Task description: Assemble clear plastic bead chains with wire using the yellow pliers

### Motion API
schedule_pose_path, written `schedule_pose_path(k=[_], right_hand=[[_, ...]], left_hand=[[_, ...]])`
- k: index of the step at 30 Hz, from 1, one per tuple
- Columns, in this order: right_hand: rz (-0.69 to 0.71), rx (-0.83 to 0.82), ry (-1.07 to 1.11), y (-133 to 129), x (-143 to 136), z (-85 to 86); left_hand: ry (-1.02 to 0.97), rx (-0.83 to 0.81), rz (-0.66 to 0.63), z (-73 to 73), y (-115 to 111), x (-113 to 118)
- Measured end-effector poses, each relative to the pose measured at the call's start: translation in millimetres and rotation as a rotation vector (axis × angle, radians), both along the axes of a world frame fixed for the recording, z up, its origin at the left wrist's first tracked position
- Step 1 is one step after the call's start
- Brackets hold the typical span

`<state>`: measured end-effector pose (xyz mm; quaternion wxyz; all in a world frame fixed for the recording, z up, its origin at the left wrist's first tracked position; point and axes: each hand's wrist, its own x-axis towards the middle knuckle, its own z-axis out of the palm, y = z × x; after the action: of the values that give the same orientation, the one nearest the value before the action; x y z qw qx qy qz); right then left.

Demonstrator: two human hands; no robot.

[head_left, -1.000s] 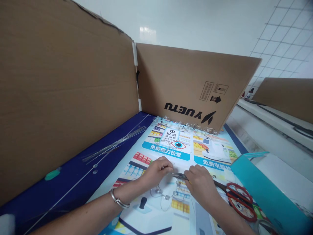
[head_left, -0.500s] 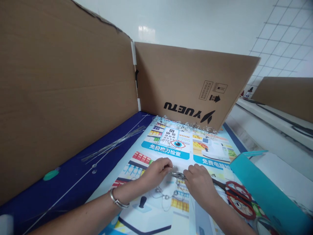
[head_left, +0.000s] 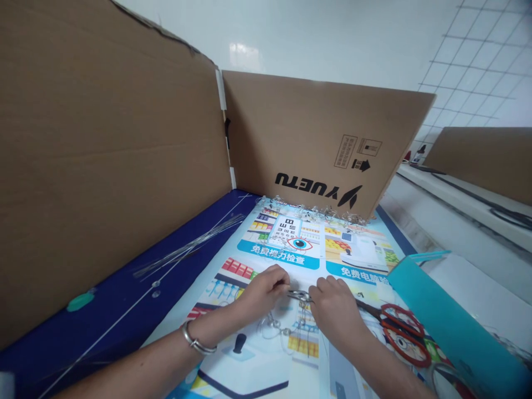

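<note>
Because little has just shifted, work seems steady: right hand (head_left: 336,305) gripping pliers (head_left: 300,295), left hand (head_left: 266,290) seemingly pinching beaded wire (head_left: 286,332).

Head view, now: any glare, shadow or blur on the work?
Head view: bright glare patch on the wall, away from the work; head view: back cardboard panel darker toward its left corner; head view: beads and pliers look soft, fine wire barely readable against the printed sheet.
</note>
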<state>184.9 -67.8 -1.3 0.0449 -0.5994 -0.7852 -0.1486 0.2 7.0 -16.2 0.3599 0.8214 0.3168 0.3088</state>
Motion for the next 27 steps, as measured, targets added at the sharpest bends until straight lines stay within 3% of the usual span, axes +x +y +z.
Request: schedule_pose_path(k=[14, 22, 27], right_hand=[[0.045, 0.041, -0.044, 1.7, 2.8, 1.4], [0.067, 0.059, -0.075, 0.9, 3.5, -0.9], [0.05, 0.053, -0.041, 0.9, 3.7, -6.5]], left_hand=[[-0.002, -0.015, -0.104, 0.2, 0.2, 1.5], [-0.017, -0.155, -0.073, -3.2, 2.6, 0.7], [-0.003, -0.102, -0.067, -2.0, 1.0, 0.6]])
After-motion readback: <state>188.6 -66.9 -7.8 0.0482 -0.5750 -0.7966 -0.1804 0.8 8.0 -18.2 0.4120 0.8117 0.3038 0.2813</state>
